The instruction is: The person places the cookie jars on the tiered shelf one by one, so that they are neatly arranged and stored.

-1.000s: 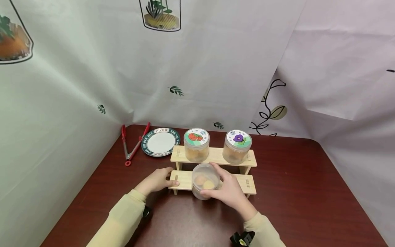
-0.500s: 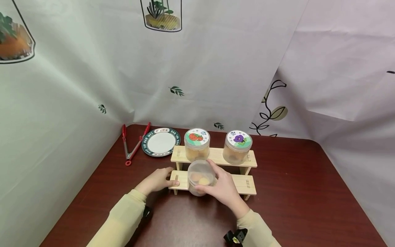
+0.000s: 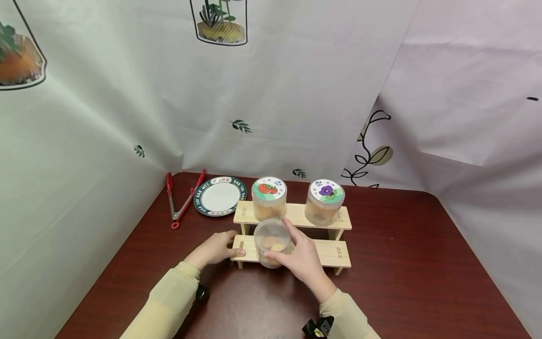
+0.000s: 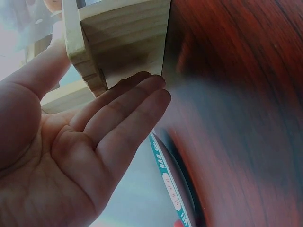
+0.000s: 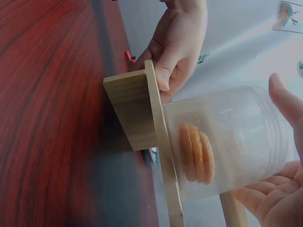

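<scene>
A clear plastic jar (image 3: pixel 271 235) with several round cookies (image 5: pixel 195 153) stacked at its bottom stands on the lower step of a wooden shelf (image 3: pixel 332 252). The right hand (image 3: pixel 301 258) holds this jar near its rim, thumb on the front side and fingers round the far side. At the shelf's left end, the left hand (image 3: pixel 216 249) grips the lower step; its thumb lies on the board and its fingers reach along the end leg (image 4: pixel 128 45). Two lidded jars sit on the upper step, one with a tomato label (image 3: pixel 269 190), the other with a purple flower label (image 3: pixel 326 192).
Behind the left hand lies a white plate (image 3: pixel 220 197) with a dark green lettered rim. Red-handled tongs (image 3: pixel 181 207) lie spread beside it. The dark red wooden table (image 3: pixel 406 263) meets a pale printed cloth (image 3: pixel 288 94) at the back and left.
The right hand has moved the jar leftward along the lower step, a smaller shift in the last half second. The left hand has stayed at the shelf end.
</scene>
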A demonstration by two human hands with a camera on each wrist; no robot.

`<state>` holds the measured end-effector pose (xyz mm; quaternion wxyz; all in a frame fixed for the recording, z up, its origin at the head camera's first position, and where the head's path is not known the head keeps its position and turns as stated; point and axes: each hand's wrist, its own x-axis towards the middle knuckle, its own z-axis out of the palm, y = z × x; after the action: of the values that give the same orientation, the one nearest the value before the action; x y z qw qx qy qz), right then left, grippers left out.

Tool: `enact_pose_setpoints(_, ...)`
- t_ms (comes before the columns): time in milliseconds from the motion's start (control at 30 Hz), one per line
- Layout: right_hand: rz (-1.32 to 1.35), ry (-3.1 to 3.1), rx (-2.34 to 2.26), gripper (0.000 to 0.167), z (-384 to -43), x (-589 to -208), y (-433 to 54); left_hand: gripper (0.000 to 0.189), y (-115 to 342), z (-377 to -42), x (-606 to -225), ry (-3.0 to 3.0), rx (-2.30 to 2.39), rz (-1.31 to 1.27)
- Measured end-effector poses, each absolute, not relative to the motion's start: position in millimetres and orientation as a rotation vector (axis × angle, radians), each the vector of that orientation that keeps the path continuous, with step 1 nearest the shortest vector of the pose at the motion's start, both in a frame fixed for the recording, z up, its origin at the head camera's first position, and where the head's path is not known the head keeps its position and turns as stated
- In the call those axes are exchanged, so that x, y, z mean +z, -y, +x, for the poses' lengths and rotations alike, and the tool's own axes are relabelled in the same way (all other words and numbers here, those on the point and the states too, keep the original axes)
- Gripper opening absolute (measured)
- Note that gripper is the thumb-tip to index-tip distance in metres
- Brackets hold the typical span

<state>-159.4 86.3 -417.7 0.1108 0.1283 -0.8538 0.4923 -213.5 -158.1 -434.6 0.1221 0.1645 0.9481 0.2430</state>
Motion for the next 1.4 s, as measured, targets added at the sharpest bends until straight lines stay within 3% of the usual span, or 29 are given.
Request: enact_pose_setpoints(1400, 0.396, 2.512, 1.39, 0.093, -155.6, -416.3, -101.0, 0.06, 151.8, -210.9, -436.4, -2.831, 0.721, 0.428)
